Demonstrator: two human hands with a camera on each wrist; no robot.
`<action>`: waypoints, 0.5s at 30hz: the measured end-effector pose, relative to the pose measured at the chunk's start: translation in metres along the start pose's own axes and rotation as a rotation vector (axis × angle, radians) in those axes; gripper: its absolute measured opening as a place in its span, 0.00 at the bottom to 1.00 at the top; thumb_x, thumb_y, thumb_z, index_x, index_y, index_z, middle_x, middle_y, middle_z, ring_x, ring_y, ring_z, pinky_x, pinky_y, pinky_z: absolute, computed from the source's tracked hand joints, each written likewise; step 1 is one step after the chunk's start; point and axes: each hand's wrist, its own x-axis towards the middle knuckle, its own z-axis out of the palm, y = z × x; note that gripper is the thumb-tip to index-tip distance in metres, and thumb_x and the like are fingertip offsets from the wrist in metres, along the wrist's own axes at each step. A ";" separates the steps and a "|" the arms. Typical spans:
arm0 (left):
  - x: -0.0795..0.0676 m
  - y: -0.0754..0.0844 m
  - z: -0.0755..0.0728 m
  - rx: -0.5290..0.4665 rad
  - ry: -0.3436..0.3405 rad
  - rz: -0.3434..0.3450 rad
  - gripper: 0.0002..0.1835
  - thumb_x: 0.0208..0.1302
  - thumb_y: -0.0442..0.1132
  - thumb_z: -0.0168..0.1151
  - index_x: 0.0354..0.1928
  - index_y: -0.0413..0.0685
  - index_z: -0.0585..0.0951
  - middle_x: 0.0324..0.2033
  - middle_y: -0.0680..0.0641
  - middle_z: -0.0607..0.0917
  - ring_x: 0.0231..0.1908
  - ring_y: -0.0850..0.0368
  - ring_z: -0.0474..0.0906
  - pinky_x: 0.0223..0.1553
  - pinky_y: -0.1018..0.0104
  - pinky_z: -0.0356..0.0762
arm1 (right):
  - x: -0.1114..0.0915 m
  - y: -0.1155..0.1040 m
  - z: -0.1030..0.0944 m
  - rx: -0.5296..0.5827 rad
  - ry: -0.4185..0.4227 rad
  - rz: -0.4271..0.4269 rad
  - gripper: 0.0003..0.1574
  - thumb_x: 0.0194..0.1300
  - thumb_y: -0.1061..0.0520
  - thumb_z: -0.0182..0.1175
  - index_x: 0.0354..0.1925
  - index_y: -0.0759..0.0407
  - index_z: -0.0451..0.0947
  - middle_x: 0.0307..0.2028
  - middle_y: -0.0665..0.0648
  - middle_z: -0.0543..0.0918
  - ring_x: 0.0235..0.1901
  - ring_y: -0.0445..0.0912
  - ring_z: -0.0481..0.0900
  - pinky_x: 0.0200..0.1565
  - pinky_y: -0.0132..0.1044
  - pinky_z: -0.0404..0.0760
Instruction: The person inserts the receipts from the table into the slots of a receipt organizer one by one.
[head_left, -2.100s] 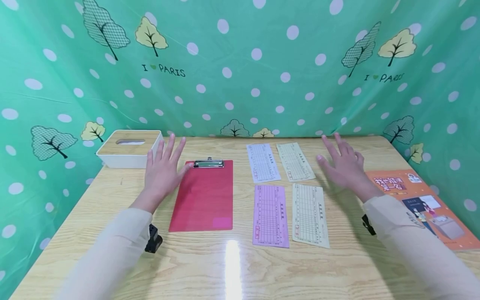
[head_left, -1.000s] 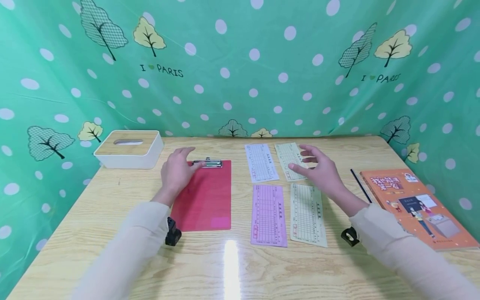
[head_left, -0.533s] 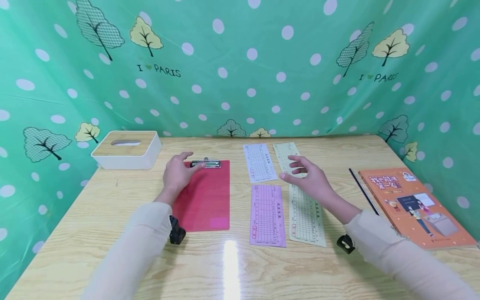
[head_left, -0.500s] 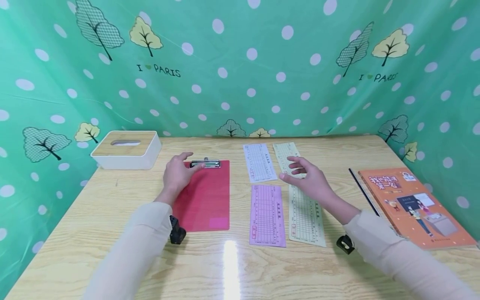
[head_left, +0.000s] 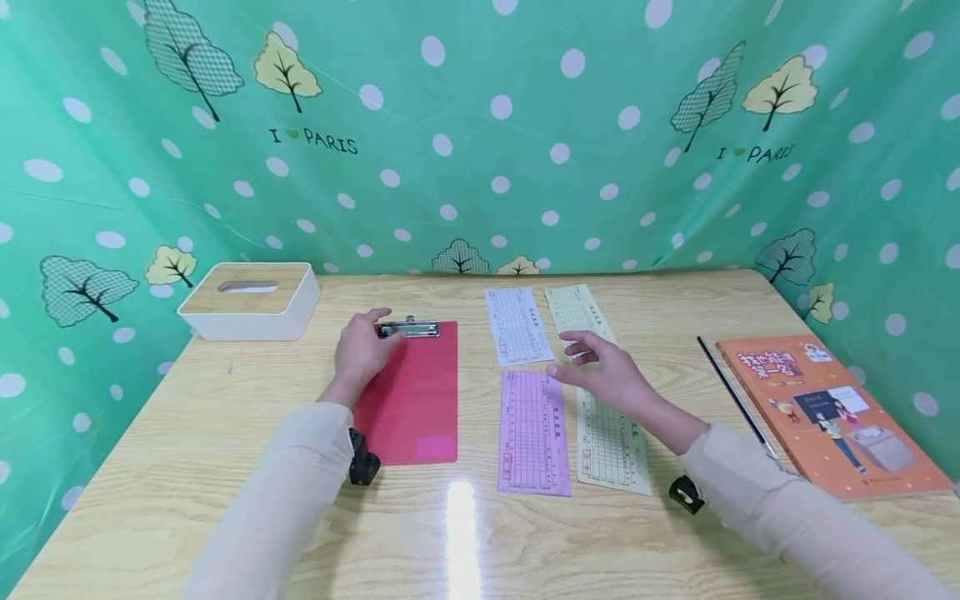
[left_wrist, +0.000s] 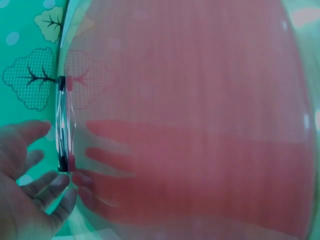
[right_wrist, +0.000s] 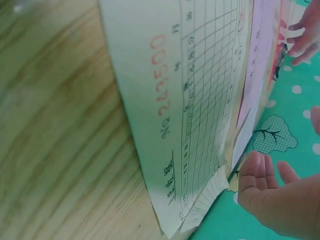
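A red clipboard (head_left: 420, 400) lies on the table in the head view, its metal clip (head_left: 423, 328) at the far end. My left hand (head_left: 362, 348) hovers at the clipboard's upper left corner, thumb towards the clip. In the left wrist view, the loosely bent fingers (left_wrist: 42, 192) are beside the clip and reflected in the board; firm contact cannot be made out. My right hand (head_left: 600, 371), fingers slightly bent, holds nothing above the printed slips: a bluish-white slip (head_left: 517, 325), a purple slip (head_left: 534, 433), and two pale green slips (head_left: 611, 450), both partly covered by the hand.
A white tissue box (head_left: 247, 321) with a wooden lid stands at the back left. On the right lie a dark pencil-like stick (head_left: 731, 392) and an orange book (head_left: 832, 417). A green polka-dot curtain (head_left: 450, 108) hangs behind the table (head_left: 135, 500).
From beside the clipboard, my left hand has moved right to its clip. My right hand has moved left and nearer, over the slips, its fingers less spread. Clipboard and slips lie unchanged.
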 end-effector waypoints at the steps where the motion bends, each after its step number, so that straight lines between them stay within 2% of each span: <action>1: 0.001 -0.001 0.001 0.012 -0.005 0.008 0.30 0.71 0.41 0.63 0.71 0.40 0.70 0.63 0.29 0.73 0.60 0.35 0.72 0.62 0.43 0.70 | 0.000 0.000 0.001 0.003 -0.005 -0.002 0.44 0.67 0.47 0.69 0.73 0.60 0.65 0.63 0.64 0.74 0.61 0.58 0.73 0.56 0.50 0.76; 6: 0.002 -0.003 0.003 0.092 -0.010 0.048 0.29 0.70 0.41 0.63 0.70 0.38 0.71 0.64 0.28 0.72 0.64 0.32 0.68 0.64 0.42 0.67 | 0.000 0.003 0.005 -0.012 -0.022 -0.013 0.44 0.66 0.48 0.70 0.72 0.61 0.65 0.61 0.65 0.75 0.59 0.58 0.74 0.56 0.50 0.75; 15: 0.004 0.004 0.011 0.201 -0.020 0.020 0.27 0.73 0.40 0.57 0.71 0.40 0.72 0.66 0.29 0.69 0.63 0.32 0.65 0.61 0.41 0.69 | -0.001 0.000 0.011 -0.127 -0.041 -0.020 0.44 0.63 0.51 0.73 0.70 0.64 0.67 0.57 0.64 0.79 0.57 0.58 0.76 0.59 0.52 0.74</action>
